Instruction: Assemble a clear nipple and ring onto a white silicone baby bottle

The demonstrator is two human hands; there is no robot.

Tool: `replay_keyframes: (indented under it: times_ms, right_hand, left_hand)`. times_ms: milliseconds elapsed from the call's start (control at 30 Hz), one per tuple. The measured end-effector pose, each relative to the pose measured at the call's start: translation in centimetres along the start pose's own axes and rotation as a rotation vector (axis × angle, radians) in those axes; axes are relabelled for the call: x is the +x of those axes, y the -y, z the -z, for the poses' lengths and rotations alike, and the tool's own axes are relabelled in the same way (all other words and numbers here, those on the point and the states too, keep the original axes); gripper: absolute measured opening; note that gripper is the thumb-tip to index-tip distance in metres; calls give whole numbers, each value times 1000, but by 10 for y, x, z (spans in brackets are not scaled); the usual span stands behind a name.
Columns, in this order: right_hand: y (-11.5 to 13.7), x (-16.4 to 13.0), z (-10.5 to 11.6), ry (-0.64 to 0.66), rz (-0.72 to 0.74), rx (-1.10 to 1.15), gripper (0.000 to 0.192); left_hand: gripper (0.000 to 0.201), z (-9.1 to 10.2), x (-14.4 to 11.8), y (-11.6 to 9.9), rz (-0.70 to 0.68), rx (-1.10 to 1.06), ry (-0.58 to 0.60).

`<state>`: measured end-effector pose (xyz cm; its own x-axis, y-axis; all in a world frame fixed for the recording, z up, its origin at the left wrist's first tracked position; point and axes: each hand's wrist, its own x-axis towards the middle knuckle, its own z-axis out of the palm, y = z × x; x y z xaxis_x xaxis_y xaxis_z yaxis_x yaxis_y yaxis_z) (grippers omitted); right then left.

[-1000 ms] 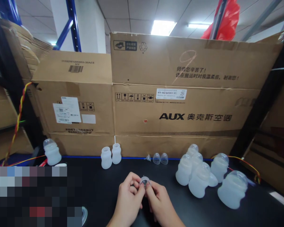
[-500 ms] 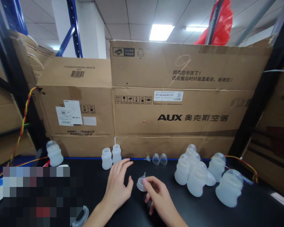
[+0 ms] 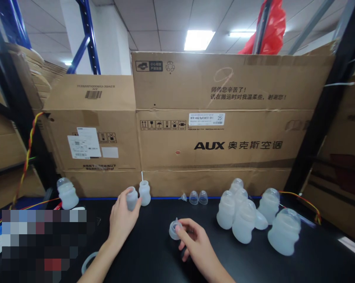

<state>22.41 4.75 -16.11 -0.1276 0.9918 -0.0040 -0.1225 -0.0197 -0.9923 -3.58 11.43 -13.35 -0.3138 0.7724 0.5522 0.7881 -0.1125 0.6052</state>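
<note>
My left hand (image 3: 122,214) is around an open, milky-white baby bottle (image 3: 132,199), fingers at its left side and thumb at its right. The bottle stands upright, and the hand hides part of it. Just right of it is a second open baby bottle (image 3: 145,193). Over the black table (image 3: 154,259), my right hand (image 3: 195,237) pinches a clear bottle nipple in a collar ring (image 3: 174,229), its tip pointing up. Farther back lie a loose nipple (image 3: 183,197) and two clear dome caps (image 3: 194,197).
Several capped baby bottles (image 3: 243,224) cluster at the right, and another capped bottle (image 3: 67,193) stands at the far left. A pale ring (image 3: 87,264) lies near my left forearm. Cardboard (image 3: 213,157) walls off the back, between dark rack posts (image 3: 316,125).
My left hand has moved left and closed around the nearer open bottle. My right hand keeps the nipple in about the same place, now tilted slightly differently.
</note>
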Motion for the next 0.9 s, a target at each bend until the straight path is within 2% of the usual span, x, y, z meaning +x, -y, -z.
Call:
replay_keyframes:
  times_ms: [100,200,333,400,467,633,767,900]
  right_hand:
    - [1,1,0,-33,7,24,92]
    - [5,2,1,-93,32,65,92]
    - [15,0,6,-160,122,110,82]
    - [21,-1,10,-185,174,115,76]
    - [26,-3,14,-194,206,104,71]
    - [33,-8,17,-224,252,65,67]
    - [32,-10,16,-92,325,-74,50]
    - [31,-11,16,23,300,-131,44]
  left_hand:
    - [55,-7,-11,-6,38,-139,81]
    - [64,-17,-35,-28,-40,-329,250]
    - [38,-18,-72,-67,-144,-484,514]
    - [38,-14,-85,-81,-161,-573,658]
    - [43,-10,-91,-88,-174,-623,745]
    - [46,-6,-92,-89,-172,-634,761]
    - [54,-4,-91,-92,-213,-618,787]
    - [53,-2,-91,-94,-225,-614,770]
